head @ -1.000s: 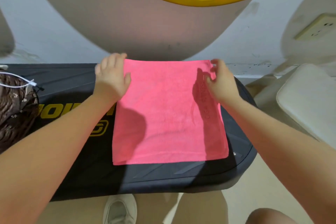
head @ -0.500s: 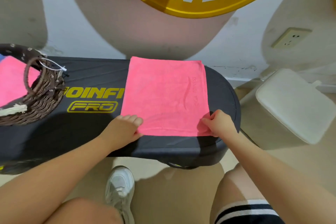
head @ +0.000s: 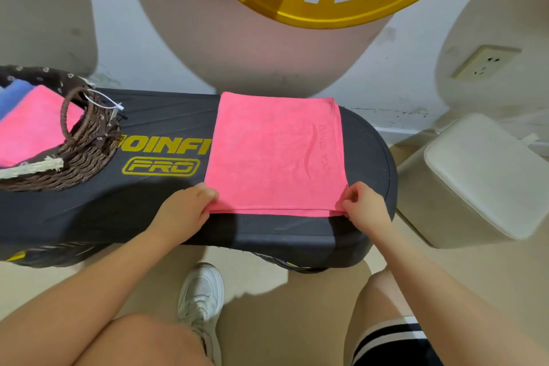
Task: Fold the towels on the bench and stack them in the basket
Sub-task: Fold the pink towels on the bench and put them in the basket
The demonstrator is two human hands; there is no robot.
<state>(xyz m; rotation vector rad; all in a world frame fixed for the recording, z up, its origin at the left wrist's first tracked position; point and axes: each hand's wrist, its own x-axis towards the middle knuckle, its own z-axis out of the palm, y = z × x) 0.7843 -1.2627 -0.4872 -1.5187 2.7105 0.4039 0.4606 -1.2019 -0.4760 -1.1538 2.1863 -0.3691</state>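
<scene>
Pinching the two near corners of the flat pink microfibre towel (head: 276, 154), both hands sit at the front edge of the black padded bench (head: 148, 217). The left hand (head: 185, 212) has its fingers curled over the towel's near left corner, and the right hand (head: 364, 206) nips the near right corner between thumb and fingertips. Two layers show along the near hem, so the towel appears to be doubled over already. It lies squarely across the right half of the bench, its far edge reaching the back edge near the wall, its right side short of the bench's rounded right end.

Holding both near corners at once probably serves the next fold: lifting them together would carry the near hem to the far one and keep the sides in line. The cloth looks thin and limp, so an uneven lift could skew the layers.

At the bench's left end stands the brown woven wicker basket (head: 89, 154), its loop handle facing the towel. Inside lie a folded pink towel (head: 32, 125) and, behind it, a folded blue towel (head: 15, 92), so part of the stack is made. The basket is well apart from the towel in hand, leaving bare bench between for folding.

A white cushioned stool (head: 487, 175) stands beyond the bench's right end.
</scene>
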